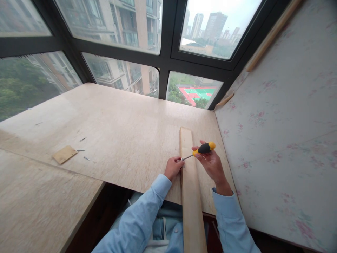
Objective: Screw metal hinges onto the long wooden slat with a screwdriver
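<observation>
A long pale wooden plank (191, 196) lies on the marble sill and runs toward me over its front edge. My right hand (210, 163) is closed round a screwdriver (202, 149) with a yellow and black handle, its shaft slanting down to the plank's left edge. My left hand (173, 168) is closed in a pinch at the screwdriver's tip, beside the plank's left edge; what it pinches is too small to make out.
The marble sill (118, 133) stretches left under a dark-framed bay window. A small square wooden block (64, 154) and a few loose screws (83, 139) lie at its left. A floral-papered wall (279, 140) closes the right side.
</observation>
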Action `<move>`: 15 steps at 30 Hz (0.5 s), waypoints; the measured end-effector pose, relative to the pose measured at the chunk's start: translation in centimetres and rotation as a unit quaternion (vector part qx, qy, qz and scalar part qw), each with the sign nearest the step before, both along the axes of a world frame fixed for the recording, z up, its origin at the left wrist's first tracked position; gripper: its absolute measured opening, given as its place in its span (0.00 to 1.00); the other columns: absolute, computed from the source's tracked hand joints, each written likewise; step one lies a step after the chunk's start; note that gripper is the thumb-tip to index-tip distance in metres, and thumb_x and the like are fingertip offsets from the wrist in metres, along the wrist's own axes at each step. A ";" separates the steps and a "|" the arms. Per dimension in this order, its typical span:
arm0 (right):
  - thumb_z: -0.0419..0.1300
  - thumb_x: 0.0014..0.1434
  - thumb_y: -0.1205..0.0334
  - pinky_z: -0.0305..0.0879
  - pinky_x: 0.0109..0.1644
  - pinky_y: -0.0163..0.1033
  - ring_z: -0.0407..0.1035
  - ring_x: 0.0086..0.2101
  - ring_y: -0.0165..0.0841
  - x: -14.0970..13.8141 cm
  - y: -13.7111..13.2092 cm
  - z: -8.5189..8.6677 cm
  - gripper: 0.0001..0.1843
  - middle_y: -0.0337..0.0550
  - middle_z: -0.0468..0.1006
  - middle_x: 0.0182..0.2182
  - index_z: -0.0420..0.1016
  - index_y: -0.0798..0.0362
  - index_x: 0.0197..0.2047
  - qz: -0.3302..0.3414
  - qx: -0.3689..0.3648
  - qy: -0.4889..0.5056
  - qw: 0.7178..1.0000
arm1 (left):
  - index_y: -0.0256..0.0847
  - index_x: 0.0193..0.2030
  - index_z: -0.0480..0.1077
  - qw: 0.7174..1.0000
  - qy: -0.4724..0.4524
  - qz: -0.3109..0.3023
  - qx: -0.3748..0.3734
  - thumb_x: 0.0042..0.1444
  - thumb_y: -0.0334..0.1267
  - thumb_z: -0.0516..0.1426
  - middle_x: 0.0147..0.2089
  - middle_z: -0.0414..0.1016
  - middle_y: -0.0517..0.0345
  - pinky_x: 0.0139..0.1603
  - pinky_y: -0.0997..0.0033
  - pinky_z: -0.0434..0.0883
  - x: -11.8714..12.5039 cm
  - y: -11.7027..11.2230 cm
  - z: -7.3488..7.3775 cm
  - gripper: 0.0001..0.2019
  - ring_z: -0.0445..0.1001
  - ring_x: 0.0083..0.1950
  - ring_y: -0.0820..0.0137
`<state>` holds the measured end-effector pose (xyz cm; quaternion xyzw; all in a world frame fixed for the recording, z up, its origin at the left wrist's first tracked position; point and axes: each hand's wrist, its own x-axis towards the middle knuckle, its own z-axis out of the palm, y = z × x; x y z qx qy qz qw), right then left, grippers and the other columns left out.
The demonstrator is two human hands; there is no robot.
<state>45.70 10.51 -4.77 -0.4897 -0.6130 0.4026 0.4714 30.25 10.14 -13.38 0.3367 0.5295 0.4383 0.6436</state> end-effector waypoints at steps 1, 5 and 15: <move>0.67 0.53 0.45 0.66 0.58 0.56 0.74 0.47 0.43 0.1 0.1 0.1 0.34 0.51 0.79 0.45 0.66 0.52 0.58 -0.052 0.012 -0.045 0.998 | 0.32 0.37 0.77 1.000 0.000 0.000 0.001 0.46 0.33 0.61 0.30 0.77 0.53 0.29 0.77 0.68 0.0 0.0 0.0 0.10 0.74 0.32 0.69; 0.69 0.47 0.40 0.66 0.56 0.59 0.73 0.44 0.46 -0.1 0.6 -0.5 0.33 0.52 0.78 0.41 0.71 0.54 0.48 -0.158 0.062 -0.138 0.976 | 0.33 0.36 0.77 1.000 -0.001 0.001 0.005 0.46 0.33 0.60 0.31 0.77 0.53 0.30 0.76 0.69 0.0 0.0 0.0 0.10 0.74 0.32 0.69; 0.65 0.56 0.45 0.66 0.58 0.54 0.73 0.49 0.44 -0.3 0.0 0.0 0.29 0.53 0.78 0.48 0.70 0.52 0.55 -0.028 0.031 -0.070 0.997 | 0.32 0.38 0.78 1.000 0.021 -0.004 0.018 0.46 0.33 0.60 0.31 0.77 0.53 0.30 0.76 0.68 0.0 0.2 -0.8 0.12 0.74 0.32 0.69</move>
